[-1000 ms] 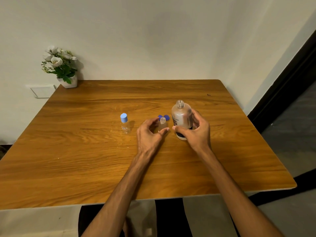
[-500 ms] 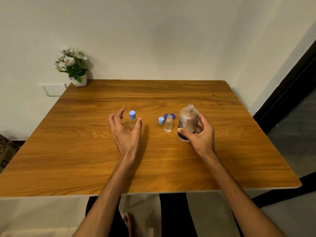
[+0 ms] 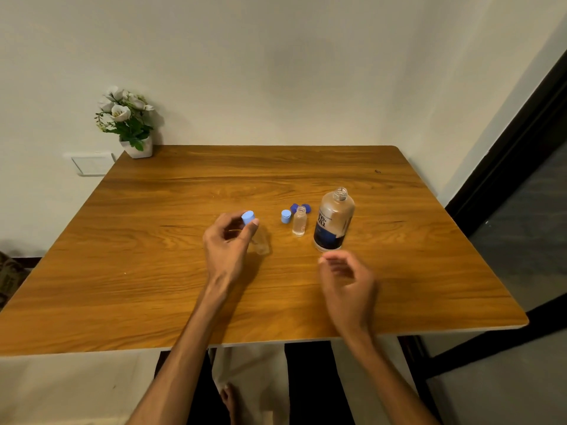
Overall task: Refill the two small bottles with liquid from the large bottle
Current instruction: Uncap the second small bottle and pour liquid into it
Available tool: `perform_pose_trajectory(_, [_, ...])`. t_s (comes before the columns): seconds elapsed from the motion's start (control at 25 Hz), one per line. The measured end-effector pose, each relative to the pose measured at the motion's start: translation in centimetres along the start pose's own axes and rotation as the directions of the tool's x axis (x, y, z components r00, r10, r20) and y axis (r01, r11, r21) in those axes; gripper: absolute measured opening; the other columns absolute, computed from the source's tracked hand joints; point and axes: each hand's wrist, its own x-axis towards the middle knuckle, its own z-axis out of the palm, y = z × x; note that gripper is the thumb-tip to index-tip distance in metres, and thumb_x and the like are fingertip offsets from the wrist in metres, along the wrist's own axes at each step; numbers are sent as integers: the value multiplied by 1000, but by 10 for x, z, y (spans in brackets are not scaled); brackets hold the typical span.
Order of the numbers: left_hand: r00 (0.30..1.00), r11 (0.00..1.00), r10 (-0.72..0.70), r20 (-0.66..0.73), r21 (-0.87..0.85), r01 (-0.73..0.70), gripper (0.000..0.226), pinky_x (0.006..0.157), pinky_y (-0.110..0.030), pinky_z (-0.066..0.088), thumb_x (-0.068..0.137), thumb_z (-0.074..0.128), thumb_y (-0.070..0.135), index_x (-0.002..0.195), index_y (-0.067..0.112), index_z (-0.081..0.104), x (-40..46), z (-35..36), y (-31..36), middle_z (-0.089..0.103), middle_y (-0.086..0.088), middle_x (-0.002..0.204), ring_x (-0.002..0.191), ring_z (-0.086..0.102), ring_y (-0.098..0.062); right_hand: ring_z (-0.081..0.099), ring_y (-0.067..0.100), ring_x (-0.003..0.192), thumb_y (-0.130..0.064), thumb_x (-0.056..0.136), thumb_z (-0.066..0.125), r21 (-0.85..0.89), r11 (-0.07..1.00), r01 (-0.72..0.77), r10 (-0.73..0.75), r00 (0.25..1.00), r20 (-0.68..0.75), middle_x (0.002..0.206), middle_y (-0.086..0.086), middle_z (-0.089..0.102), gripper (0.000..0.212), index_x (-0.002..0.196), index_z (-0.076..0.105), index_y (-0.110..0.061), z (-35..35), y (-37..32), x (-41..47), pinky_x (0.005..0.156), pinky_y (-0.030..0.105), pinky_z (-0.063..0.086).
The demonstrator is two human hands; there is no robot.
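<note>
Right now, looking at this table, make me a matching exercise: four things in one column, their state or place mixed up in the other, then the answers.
Things
1. large bottle
2. capped small bottle
3. open small bottle
4. flower pot

States or places
A. held by the left hand
B. far left corner of the table, by the wall
C. uncapped, dark label, rightmost bottle
D. stands free beside a loose light-blue cap

Pairs: 1-C, 2-A, 3-D, 4-B

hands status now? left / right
Left hand: grips the small clear plastic bottle with light-blue cap.
Right hand: loosely curled, empty, blurred.
</note>
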Motion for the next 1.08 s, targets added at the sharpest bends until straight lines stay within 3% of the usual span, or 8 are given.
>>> perform_pose_trajectory(0.12, [971,990,-47,234,-116,76,22,78,-30,57,86,80,1,101,17,80,-16,6,22,78,-16,97,86,70,-15,72,2,93,-33,92,79,28,997,76,-81,938,337,109,-17,75,38,128,71,-25,26,-12,-4,77,29,64])
perform_pose_trajectory(0.2, [956,987,-31,293,-140,75,22,79,-26,58,85,80,-2,101,14,80,-22,6,35,78,-20,103,88,71,-15,74,3,96,-40,95,74,74,995,60,-86,900,428,109,-18,77,40,133,69,-29,40,-19,2,81,35,65])
perform_pose_trajectory(0.36, [980,985,-52,194,-150,81,20,71,-18,57,78,88,1,95,5,78,-27,8,44,78,7,84,77,71,-2,76,0,94,-41,92,75,65,995,74,-93,926,366,106,-19,80,38,129,71,-33,45,-16,6,77,40,67])
perform_pose_trajectory(0.52, [998,997,-65,-1,-38,65,35,61,-22,49,76,92,11,89,8,59,-31,22,45,60,1,76,66,55,-7,74,6,86,-40,85,67,7,989,146,-140,935,326,101,-10,80,38,119,76,-25,48,-19,3,73,40,65])
perform_pose_trajectory(0.68, [974,986,-135,180,-77,151,27,67,-13,51,90,81,20,112,12,66,-31,29,49,67,2,95,76,62,2,74,8,77,-31,82,67,-19,992,128,-115,938,326,97,-10,80,40,122,74,-27,52,-16,2,67,41,64])
perform_pose_trajectory(0.8, [963,984,-60,262,-148,102,21,82,-14,54,101,58,6,115,12,73,-31,24,45,77,-4,107,97,71,-3,75,3,77,-32,89,79,-11,998,63,-58,963,262,97,-11,82,33,121,77,-27,54,-14,8,66,36,66])
perform_pose_trajectory(0.92, [989,984,-57,136,-160,79,21,87,-21,57,98,67,4,111,18,76,-24,21,37,79,-3,108,105,74,-15,74,-1,82,-32,88,85,-22,998,51,-45,971,233,100,-12,81,38,124,76,-21,55,-11,11,69,28,65])
perform_pose_trajectory(1.08, [997,1000,2,-73,27,0,25,82,-17,57,86,85,14,109,13,77,-5,20,22,77,4,99,93,73,-8,71,-1,83,-31,88,86,-30,997,72,-65,981,185,97,-12,78,40,125,76,-19,52,-4,10,65,19,60])
